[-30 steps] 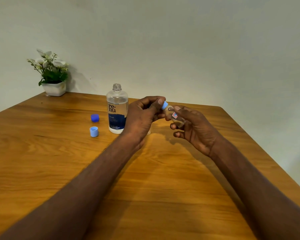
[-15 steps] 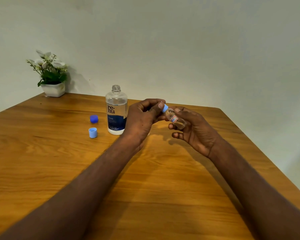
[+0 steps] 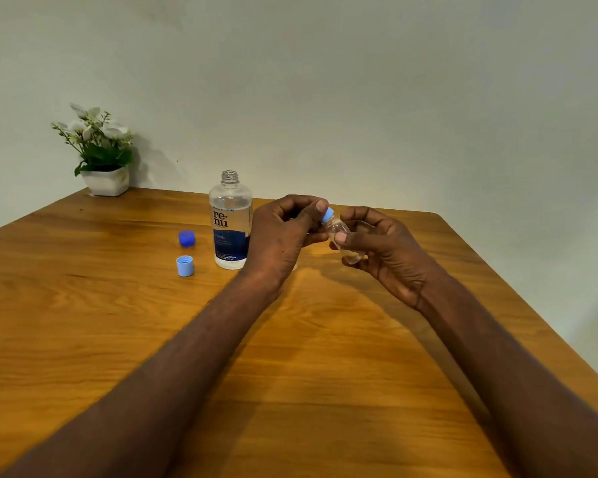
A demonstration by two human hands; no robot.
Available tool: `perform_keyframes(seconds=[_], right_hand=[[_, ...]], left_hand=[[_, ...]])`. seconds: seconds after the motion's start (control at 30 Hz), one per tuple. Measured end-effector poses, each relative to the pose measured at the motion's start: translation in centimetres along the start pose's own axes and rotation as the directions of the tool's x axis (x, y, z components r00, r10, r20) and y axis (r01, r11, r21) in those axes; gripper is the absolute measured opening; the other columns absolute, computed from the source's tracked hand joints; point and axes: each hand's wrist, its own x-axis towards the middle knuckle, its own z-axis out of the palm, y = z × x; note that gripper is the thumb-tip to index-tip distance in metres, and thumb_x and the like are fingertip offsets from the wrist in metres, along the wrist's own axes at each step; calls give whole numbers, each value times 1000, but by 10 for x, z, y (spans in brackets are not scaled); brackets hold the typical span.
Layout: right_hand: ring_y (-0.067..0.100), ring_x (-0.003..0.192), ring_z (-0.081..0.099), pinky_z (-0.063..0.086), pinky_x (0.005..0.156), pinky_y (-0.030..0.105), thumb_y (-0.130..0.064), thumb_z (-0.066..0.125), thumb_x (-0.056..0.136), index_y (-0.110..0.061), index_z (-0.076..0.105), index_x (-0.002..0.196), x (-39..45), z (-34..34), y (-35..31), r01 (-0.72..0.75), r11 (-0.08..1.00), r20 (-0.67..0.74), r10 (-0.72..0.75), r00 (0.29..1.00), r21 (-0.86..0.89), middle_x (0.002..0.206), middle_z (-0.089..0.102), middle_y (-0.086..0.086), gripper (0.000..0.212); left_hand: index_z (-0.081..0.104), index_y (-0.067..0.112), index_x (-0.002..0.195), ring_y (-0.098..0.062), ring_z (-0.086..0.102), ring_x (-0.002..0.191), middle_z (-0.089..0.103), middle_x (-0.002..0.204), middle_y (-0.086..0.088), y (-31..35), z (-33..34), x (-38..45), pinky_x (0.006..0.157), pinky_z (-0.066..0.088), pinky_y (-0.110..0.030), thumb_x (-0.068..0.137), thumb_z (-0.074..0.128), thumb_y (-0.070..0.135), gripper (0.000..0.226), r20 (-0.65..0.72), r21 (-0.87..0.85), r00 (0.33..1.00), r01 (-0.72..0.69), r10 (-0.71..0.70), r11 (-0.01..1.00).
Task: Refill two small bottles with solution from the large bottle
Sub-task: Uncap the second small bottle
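The large clear bottle [image 3: 231, 222] with a blue "re-nu" label stands uncapped on the wooden table [image 3: 118, 339], partly filled. My right hand [image 3: 384, 250] holds a small clear bottle [image 3: 342, 239] tilted above the table. My left hand [image 3: 283, 236] pinches that bottle's light blue cap [image 3: 327, 214] between thumb and fingers. Two loose caps lie left of the large bottle: a dark blue cap [image 3: 186, 238] and a light blue cap [image 3: 184, 265], open side up. A second small bottle seems to stand behind my left hand, mostly hidden.
A white pot with flowers [image 3: 101, 157] stands at the table's far left corner against the pale wall. The table's right edge runs diagonally close to my right arm.
Both hands stay together at the small bottle. The bottle has turned in my right hand, so its red label no longer shows, while my left fingers keep hold of the cap.
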Motion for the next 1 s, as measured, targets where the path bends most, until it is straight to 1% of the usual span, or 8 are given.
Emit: perform_keyframes(seconds=[0.23,0.4,0.53,0.67,0.73,0.8,0.9,1.0], right_hand=[[14,99,71,51,77,36,-16,86,73,-22,75,117,0,6,6,47,998,-91,-50,995,-31,116,78,1,45],[22,114,70,50,85,41,-12,83,84,-27,74,119,0,19,12,121,990,-216,-133,967,-69,118,77,-3,40],[6,98,73,56,70,19,-6,83,84,-25,72,121,-1,26,15,171,967,-288,-220,932,-187,116,75,-4,43],[6,91,74,58,72,18,-2,81,85,-20,73,123,-1,29,23,159,935,-289,-255,923,-316,114,74,-5,43],[10,95,75,61,79,23,-3,80,86,-20,72,127,-2,30,26,134,906,-241,-245,939,-402,119,73,-5,45],[14,106,73,62,89,30,-3,79,88,-22,70,131,-1,31,29,111,884,-200,-222,954,-454,125,72,-5,47],[14,110,70,61,92,29,-5,77,90,-24,67,135,0,31,33,105,836,-167,-228,959,-538,130,69,-6,49],[10,107,69,58,85,20,-9,77,92,-24,66,135,3,31,38,99,804,-177,-247,953,-586,128,68,-6,47]], left_hand=[[73,8,119,-18,74,81,75,99,-10,10,-5,-1,70,62,-29,99,69,20,23,-27,39,996,-81,82,996],[75,8,117,-21,76,85,77,100,-12,26,-18,-16,77,63,-31,99,67,10,20,2,97,983,-183,184,978],[77,3,107,-23,78,89,80,93,-11,29,-50,-41,79,64,-30,90,76,4,17,13,200,991,-134,134,970],[78,6,95,-16,76,88,78,97,-5,34,-97,-56,72,60,-20,85,80,3,11,-9,371,996,-81,91,925],[77,8,102,-18,77,89,75,105,-6,34,-121,-59,72,60,-19,90,73,1,14,3,399,999,-34,36,916],[77,10,112,-19,77,89,73,111,-14,33,-139,-60,77,62,-22,96,64,0,23,32,343,997,60,-75,937],[78,11,116,-20,76,96,73,117,-22,33,-149,-57,85,63,-29,102,52,1,31,99,-5,937,337,-335,941],[75,4,118,-30,75,110,70,125,-21,28,-147,-52,91,62,-33,102,52,0,28,98,-58,917,394,-387,917]])
